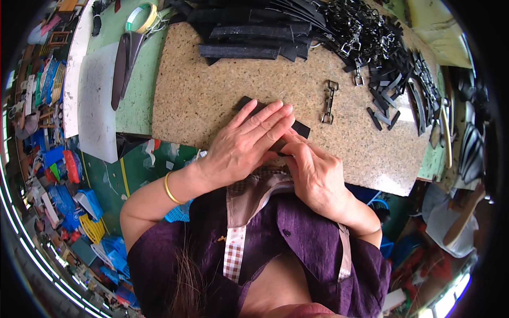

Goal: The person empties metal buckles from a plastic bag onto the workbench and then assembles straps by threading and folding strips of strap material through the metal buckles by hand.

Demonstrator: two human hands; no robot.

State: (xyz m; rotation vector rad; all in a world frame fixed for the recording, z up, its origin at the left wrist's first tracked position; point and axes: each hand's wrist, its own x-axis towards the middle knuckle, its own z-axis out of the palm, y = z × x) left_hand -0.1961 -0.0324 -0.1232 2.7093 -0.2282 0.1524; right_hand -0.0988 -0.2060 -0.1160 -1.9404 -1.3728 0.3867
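Observation:
A black strip lies slantwise near the front edge of the speckled board. My left hand rests flat across it, fingers stretched out, covering its middle. Close beside, my right hand is closed in a pinch at the strip's near side. A bit of dark material shows at those fingertips; whether it belongs to the strip I cannot tell. To the right of both hands lies a dark metal clasp piece with a buckle-like loop at each end, touched by neither hand.
Black strips are stacked at the board's far side. A heap of metal clasps sits far right, with short black pieces beside it. Leftward are a tape roll and a white sheet. Blue baskets stand on the floor.

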